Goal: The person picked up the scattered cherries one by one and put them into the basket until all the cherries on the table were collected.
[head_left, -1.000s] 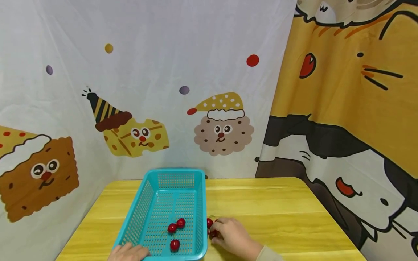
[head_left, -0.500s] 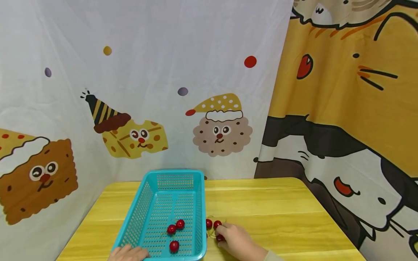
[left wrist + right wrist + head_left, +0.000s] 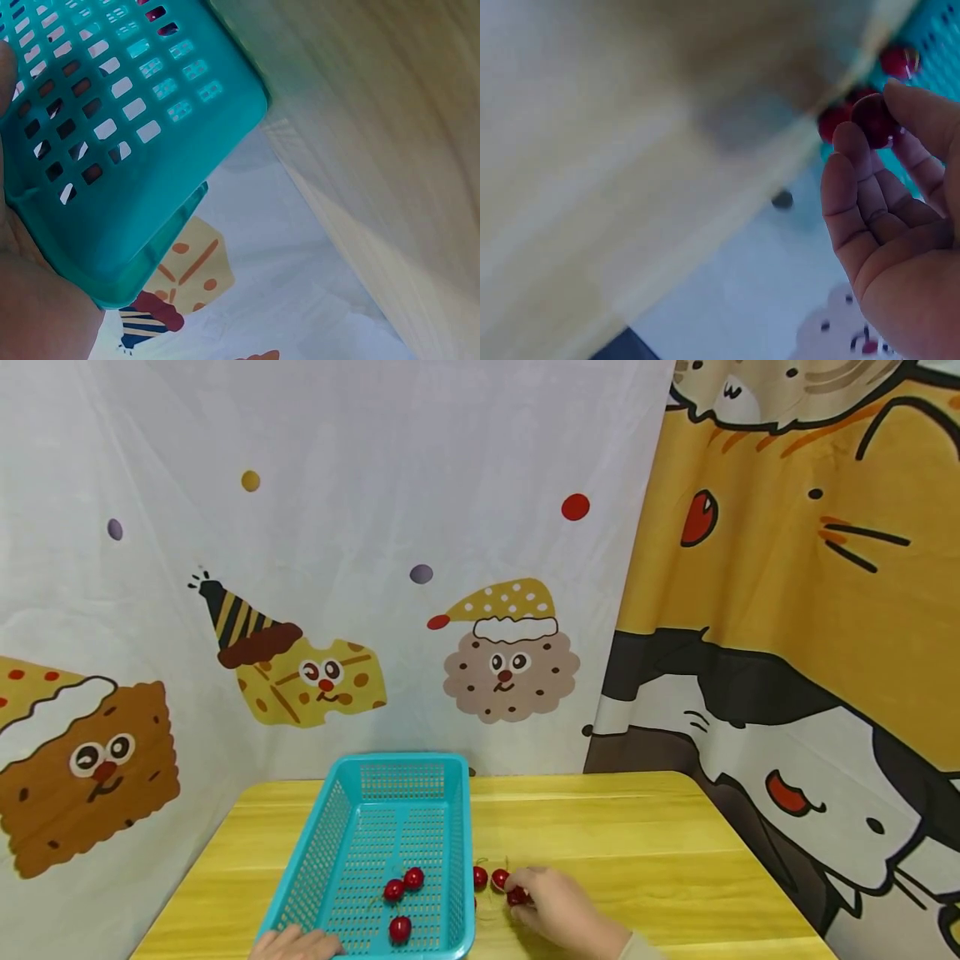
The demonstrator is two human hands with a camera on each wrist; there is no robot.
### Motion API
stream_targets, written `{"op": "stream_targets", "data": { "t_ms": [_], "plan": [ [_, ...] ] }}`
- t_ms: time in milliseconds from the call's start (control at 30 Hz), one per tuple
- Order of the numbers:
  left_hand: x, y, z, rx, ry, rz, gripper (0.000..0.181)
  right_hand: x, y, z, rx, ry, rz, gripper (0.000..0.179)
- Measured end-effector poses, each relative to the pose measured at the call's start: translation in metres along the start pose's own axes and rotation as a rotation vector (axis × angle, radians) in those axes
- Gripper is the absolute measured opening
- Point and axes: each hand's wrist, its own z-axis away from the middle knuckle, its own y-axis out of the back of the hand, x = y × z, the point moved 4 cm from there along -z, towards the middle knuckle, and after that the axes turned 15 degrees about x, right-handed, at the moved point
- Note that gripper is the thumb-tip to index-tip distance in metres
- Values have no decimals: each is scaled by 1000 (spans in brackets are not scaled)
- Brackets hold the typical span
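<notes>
A blue-green plastic basket [image 3: 450, 827] with perforated walls stands on the table, and three red cherries lie on its floor, one of them the front cherry [image 3: 401, 930]. My left hand [image 3: 295, 943] grips the basket's near left rim, with the thumb against the outer wall in the left wrist view. Right of the basket, my right hand [image 3: 558, 906] pinches a dark red cherry [image 3: 875, 120] between thumb and fingertips. Beside those fingertips sits another cherry [image 3: 500, 880] on the table. A stemmed cherry [image 3: 480, 877] is close to the basket's right wall, partly hidden by it.
The yellow wood-grain table [image 3: 622, 827] reaches back to a white curtain [image 3: 360, 468] with cartoon prints. An orange and black cartoon cloth [image 3: 757, 577] hangs at the right.
My right hand has moved a little to the right with the cherry, away from the basket and the other cherries. The left hand and basket have stayed in place.
</notes>
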Motion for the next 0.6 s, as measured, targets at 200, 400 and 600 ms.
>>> {"op": "stream_targets", "data": {
  "t_ms": [200, 400, 600],
  "plan": [
    [0, 1, 0, -6, -7, -10, 28, -3, 36, -36, 142, -122, -127, 18],
    [-1, 0, -1, -72, -6, -26, 29, -36, 46, -71, 207, -171, -294, 20],
    [-2, 1, -2, -86, -12, -23, 32, -71, 18, -98, 124, -106, -383, 23]
  ]
}}
